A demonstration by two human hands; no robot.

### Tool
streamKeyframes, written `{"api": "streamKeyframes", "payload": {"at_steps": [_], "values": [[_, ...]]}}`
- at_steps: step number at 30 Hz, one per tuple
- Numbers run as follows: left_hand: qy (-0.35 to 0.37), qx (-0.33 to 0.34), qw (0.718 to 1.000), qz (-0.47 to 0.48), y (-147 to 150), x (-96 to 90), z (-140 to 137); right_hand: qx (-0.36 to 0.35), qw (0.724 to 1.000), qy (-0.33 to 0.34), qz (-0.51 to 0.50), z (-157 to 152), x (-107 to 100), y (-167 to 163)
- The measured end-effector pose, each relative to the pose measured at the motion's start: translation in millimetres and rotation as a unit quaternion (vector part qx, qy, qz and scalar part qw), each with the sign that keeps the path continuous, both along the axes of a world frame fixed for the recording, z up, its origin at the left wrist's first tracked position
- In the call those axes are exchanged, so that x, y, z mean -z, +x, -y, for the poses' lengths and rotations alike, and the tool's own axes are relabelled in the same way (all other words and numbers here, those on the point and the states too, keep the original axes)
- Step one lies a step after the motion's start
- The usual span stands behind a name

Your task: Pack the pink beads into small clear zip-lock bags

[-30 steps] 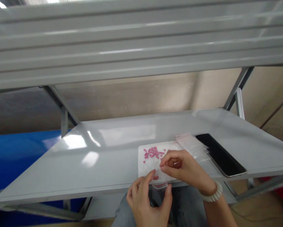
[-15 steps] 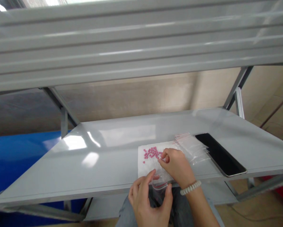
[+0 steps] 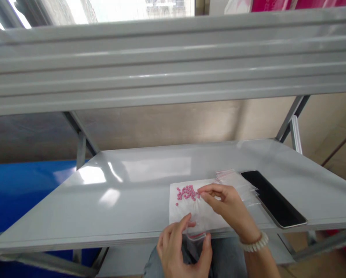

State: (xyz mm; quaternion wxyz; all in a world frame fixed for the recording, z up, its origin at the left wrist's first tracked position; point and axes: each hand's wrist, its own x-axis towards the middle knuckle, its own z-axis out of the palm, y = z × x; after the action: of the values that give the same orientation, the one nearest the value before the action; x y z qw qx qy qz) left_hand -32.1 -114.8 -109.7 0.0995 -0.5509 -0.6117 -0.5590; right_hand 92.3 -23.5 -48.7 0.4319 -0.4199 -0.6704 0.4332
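Observation:
Small round pink pills (image 3: 187,192) lie in a loose cluster on a white paper sheet (image 3: 178,216), one of them a little apart. My left hand (image 3: 183,247) holds a small clear zip bag (image 3: 196,236) with a red line along its mouth. The bag's mouth gapes between thumb and fingers, over my lap at the table's front edge. At the right side of the cluster, the thumb and forefinger of my right hand (image 3: 219,197) are pinched together. Whether a pill is between those fingertips cannot be made out. A pale beaded bracelet (image 3: 255,243) circles my right wrist.
Several flat clear zip bags (image 3: 239,183) lie stacked right of the paper, partly behind my right hand. Beside them is a black phone (image 3: 274,200) on the grey table (image 3: 74,216). A grey ridged shelf beam (image 3: 173,69) crosses above the table.
My view has tilted up slightly. The right hand has drawn back a little to the right, its fingertips still by the pills. My left hand keeps hold of the bag.

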Motion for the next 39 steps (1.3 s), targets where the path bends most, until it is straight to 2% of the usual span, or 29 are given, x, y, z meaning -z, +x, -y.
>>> {"api": "streamKeyframes", "payload": {"at_steps": [3, 7, 12, 14, 16, 19, 22, 23, 25, 29, 32, 34, 39], "values": [[0.02, -0.013, 1.0, -0.009, 1.0, 1.6, -3.5, 0.069, 0.992, 0.048, 0.094, -7.9, 10.3, -9.8], [0.028, -0.03, 0.999, -0.016, 0.8, 5.6, -6.3, 0.09, 0.969, 0.102, 0.209, -8.0, 16.3, -23.6], [0.032, -0.016, 0.999, -0.013, 0.5, 5.5, -5.5, 0.104, 0.949, 0.113, 0.276, -6.3, 17.9, -30.8], [0.029, -0.011, 0.999, -0.013, 0.5, 4.0, -4.9, 0.102, 0.953, 0.121, 0.258, -6.8, 17.3, -30.8], [0.026, -0.014, 0.999, -0.015, 0.6, 3.0, -4.6, 0.086, 0.971, 0.111, 0.193, -5.7, 13.5, -28.2], [0.029, -0.011, 0.999, -0.013, 0.2, 3.4, -4.9, -0.013, 0.997, 0.05, 0.054, 1.1, 1.6, -18.4], [0.047, -0.011, 0.999, -0.019, -0.6, 5.0, -5.4, -0.146, 0.989, -0.025, -0.012, 9.5, -9.8, -5.5], [0.048, -0.013, 0.999, -0.02, -0.6, 5.2, -5.4, -0.169, 0.985, -0.039, -0.017, 11.0, -11.5, -2.1], [0.043, -0.013, 0.999, -0.012, 0.1, 4.1, -4.7, -0.165, 0.985, -0.041, -0.025, 10.7, -11.0, 1.0], [0.038, -0.004, 0.999, 0.018, 3.4, -2.4, -1.7, -0.085, 0.996, 0.027, -0.019, -1.0, -0.4, -12.7], [0.061, -0.005, 0.998, 0.027, 3.3, -6.5, 1.1, -0.043, 0.986, 0.142, 0.08, -10.6, 6.9, -33.6], [0.07, -0.007, 0.997, 0.031, 0.9, -7.2, 2.8, -0.027, 0.968, 0.188, 0.163, -13.9, 9.5, -45.4], [0.059, -0.01, 0.997, 0.048, -5.2, -5.4, 5.5, -0.027, 0.947, 0.187, 0.259, -13.2, 11.1, -57.6]]}}
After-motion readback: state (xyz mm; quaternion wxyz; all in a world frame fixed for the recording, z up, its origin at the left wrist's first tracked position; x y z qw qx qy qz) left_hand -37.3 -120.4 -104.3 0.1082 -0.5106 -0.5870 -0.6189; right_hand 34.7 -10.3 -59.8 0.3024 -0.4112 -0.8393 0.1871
